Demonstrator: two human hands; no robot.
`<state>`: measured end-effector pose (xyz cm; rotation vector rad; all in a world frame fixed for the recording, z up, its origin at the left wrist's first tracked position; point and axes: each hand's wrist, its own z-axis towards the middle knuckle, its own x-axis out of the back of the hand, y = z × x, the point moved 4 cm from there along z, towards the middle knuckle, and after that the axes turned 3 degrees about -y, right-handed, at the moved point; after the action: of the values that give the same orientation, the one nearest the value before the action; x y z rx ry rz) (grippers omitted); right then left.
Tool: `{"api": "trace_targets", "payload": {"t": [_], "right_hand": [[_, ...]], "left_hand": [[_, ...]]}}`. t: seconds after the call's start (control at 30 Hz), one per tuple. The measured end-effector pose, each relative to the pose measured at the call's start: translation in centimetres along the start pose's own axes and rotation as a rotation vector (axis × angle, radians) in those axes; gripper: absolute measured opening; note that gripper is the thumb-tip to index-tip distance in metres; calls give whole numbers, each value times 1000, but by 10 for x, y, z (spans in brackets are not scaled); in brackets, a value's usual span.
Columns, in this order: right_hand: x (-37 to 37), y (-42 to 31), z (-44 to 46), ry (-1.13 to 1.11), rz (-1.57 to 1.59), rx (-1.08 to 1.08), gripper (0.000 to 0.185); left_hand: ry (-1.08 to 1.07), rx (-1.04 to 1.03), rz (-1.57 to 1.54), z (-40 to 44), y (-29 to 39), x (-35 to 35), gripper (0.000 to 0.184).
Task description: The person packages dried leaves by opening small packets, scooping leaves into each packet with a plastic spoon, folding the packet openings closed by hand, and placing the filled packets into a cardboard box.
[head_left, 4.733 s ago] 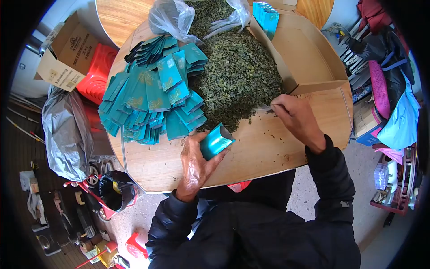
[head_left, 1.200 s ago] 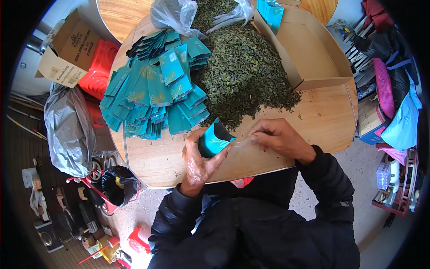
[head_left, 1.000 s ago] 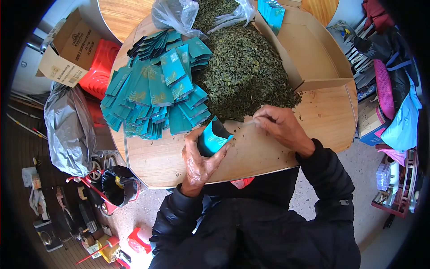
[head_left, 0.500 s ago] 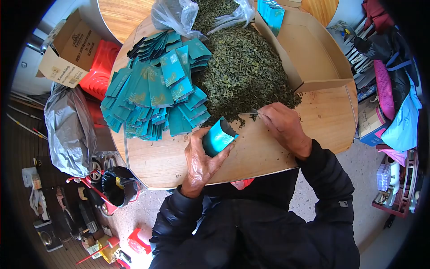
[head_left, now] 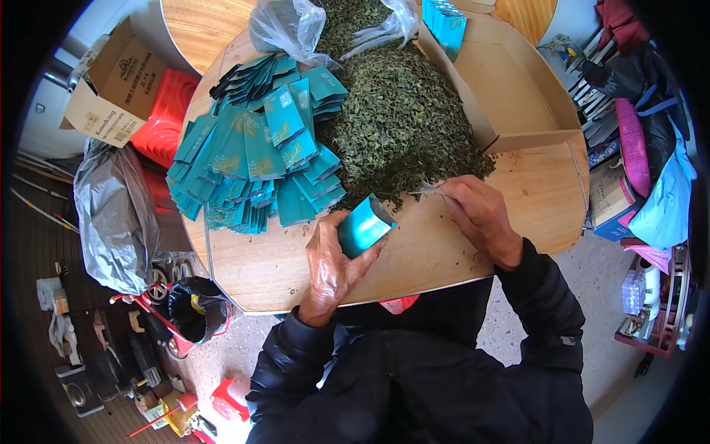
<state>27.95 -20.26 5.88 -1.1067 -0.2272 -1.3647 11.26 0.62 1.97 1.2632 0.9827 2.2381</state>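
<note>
My left hand (head_left: 328,268) is wrapped round an opened teal packet (head_left: 364,226), its mouth tilted up toward the right. Between the fingertips of my right hand (head_left: 481,214) is a small clear scoop (head_left: 427,189), whose tip reaches the near edge of a large heap of dried leaves (head_left: 399,111). Left of the heap, many flat teal packets (head_left: 251,152) lie fanned out in overlapping piles. Whether the scoop holds leaves is too small to tell.
A cardboard tray (head_left: 510,81) stands right of the heap on the wooden table (head_left: 399,259), with upright teal packets (head_left: 445,26) beyond its left wall. A clear plastic bag (head_left: 288,29) lies at the back. Left of the table are a cardboard box (head_left: 118,81) and red stools (head_left: 168,115).
Compared with a second ago, my right hand has moved right with the scoop, to the heap's near edge. The packet in my left hand has shifted slightly right.
</note>
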Motion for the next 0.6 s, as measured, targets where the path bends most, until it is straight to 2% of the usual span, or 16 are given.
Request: {"api": "trace_targets", "payload": {"t": [0.6], "right_hand": [[27,-29,13,-73,77,77,26]], "left_hand": [[-16,16,-4,2,0,0,66]]}}
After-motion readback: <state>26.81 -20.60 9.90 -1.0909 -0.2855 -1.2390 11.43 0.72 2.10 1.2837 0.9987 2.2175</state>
